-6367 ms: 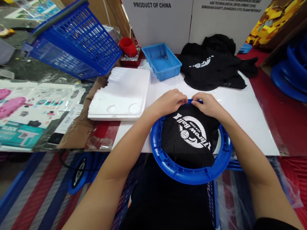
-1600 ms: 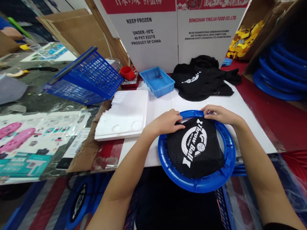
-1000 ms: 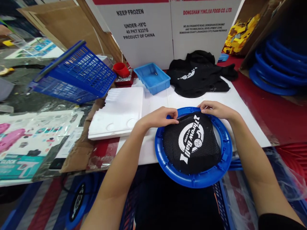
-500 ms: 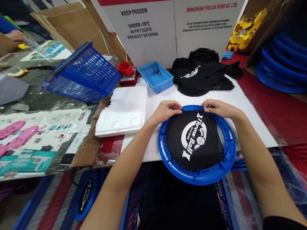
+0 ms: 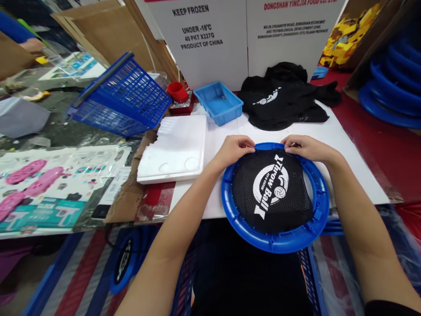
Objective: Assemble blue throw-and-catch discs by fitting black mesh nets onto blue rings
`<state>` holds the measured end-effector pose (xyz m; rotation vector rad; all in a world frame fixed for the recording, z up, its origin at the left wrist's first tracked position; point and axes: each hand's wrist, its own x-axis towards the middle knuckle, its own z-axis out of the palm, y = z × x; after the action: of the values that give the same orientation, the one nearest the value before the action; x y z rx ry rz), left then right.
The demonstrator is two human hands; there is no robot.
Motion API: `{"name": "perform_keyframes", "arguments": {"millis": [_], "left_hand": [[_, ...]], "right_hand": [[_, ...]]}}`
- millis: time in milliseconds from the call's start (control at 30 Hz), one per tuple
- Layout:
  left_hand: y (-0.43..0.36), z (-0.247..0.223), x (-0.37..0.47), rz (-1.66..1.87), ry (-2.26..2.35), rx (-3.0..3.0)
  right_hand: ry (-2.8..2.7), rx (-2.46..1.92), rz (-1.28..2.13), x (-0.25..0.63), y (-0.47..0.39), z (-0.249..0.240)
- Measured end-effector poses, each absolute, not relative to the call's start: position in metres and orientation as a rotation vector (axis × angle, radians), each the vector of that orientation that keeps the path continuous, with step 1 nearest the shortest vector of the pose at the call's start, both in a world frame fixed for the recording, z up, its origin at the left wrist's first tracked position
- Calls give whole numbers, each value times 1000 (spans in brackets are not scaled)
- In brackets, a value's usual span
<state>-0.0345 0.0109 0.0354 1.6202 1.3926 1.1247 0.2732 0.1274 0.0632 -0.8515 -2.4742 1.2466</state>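
A blue plastic ring (image 5: 274, 242) lies over the table's front edge, its near side overhanging towards my body. Black mesh fabric (image 5: 243, 184) with white "Throw Ball" lettering covers most of its opening, leaving a gap along the right side. My left hand (image 5: 237, 148) pinches the mesh's far edge against the ring, left of the top. On the other side of the top, my right hand (image 5: 301, 147) pinches the mesh edge at the rim too. Both hands are closed, and the fingertips partly hide the mesh edge. Beyond them lies a pile of black mesh pieces (image 5: 289, 103).
A light-blue tray (image 5: 226, 115), white foam slab (image 5: 177, 151) and red cup (image 5: 178, 91) stand behind and left. A blue basket (image 5: 128, 96) leans farther left. White cartons (image 5: 217, 61) wall off the back. Blue rings (image 5: 388, 96) are stacked at right, near yellow parts (image 5: 345, 39).
The whole scene has shifted slightly right as the head camera turned. Both hands keep their pinch at the top of the ring, with little visible movement of the mesh.
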Motion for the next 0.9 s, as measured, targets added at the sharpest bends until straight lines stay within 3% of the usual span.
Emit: {"name": "perform_keyframes", "arguments": {"millis": [400,667,900], "left_hand": [[1,58,-48,896,1169,1734],[-5,69,-50,771,1553,1838],[-9,77,-57,636,1522,1872]], "right_hand": [[-2505,-673,1058,264,114,65],[-2745,-581,985,263,111,53],[-2765,-590,995,260,106,58]]}}
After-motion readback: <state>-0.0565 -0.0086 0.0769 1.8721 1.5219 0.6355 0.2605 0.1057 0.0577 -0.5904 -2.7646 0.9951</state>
